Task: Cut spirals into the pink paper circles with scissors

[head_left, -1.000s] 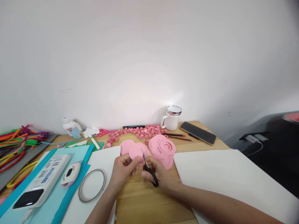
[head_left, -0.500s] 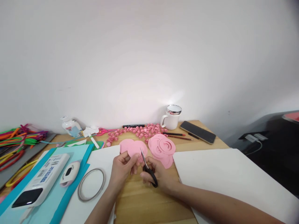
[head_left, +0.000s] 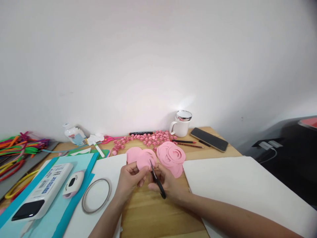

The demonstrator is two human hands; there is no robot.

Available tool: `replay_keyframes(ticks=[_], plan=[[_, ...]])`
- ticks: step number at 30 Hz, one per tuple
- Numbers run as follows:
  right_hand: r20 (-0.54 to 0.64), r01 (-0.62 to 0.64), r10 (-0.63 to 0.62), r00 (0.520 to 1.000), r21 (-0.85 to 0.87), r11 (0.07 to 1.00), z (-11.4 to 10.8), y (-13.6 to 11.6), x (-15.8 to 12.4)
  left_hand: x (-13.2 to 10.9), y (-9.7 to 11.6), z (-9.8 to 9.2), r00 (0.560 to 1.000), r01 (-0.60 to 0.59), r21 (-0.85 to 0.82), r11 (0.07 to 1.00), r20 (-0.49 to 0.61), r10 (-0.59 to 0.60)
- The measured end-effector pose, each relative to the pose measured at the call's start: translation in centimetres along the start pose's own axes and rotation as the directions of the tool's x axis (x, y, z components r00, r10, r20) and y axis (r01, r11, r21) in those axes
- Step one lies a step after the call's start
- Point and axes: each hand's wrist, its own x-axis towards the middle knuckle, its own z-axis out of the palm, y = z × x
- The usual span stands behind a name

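- With the left hand (head_left: 130,177), pinching a flat, round, pink paper disc (head_left: 143,161) by its near edge, between thumb and fingers.
- With the right hand (head_left: 168,183), gripping slim steel scissors with black handles (head_left: 158,185), blades pointing away over the disc's right side; impossible to tell from here about any cut in the paper.
- Probably very light, thin and bendable, easily creased or torn; best to hold the disc lightly near its rim, clear of the blades. Scissors likely stiff and sure in the grip, best taken by the handles.
- Just beyond the fingers, more flat pink paper discs (head_left: 133,154); to their right, a pile of pink paper rounds with curved cuts (head_left: 165,154).
- Farther back, a scatter of small rolled pink paper buds (head_left: 148,140), near a white mug with a silvery rim (head_left: 181,128) and a black phone (head_left: 209,139).
- Underneath, a pale wooden table (head_left: 151,218), partly covered by a large white sheet (head_left: 237,185) on the right and, on the left, teal sheets (head_left: 61,215) and a narrow tape ring (head_left: 84,199).
- Behind everything, a plain pale wall (head_left: 138,66); at far right, something black with white plugs (head_left: 266,145).
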Motion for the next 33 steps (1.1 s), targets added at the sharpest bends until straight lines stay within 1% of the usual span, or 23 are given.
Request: replay_keyframes(ticks=[6,12,20,28,33], plan=[[0.015,0.008,-0.009,1.0,0.032,0.999,0.19,-0.27,0.03,-0.08,0.15,0.16,1.0,-0.01,-0.013,1.0,0.006,0.01],[0.026,0.0,0.0,1.0,0.006,1.0,0.33,-0.7,0.07,-0.02,-0.11,-0.01,1.0,-0.011,0.005,1.0,0.017,0.011],[0.027,-0.019,0.02,0.999,-0.036,0.999,0.12,-0.1,0.04,0.13,-0.22,-0.15,0.999,-0.02,0.003,1.0,0.027,0.02],[0.006,-0.057,0.058,0.998,-0.081,0.995,-0.08,0.1,-0.11,0.05,0.02,-0.17,0.999,-0.04,0.017,0.999,-0.027,0.041],[-0.017,-0.075,0.074,0.997,-0.055,0.996,0.05,0.09,-0.17,0.0,-0.06,-0.19,0.997,-0.054,-0.028,0.998,-0.052,0.053]])
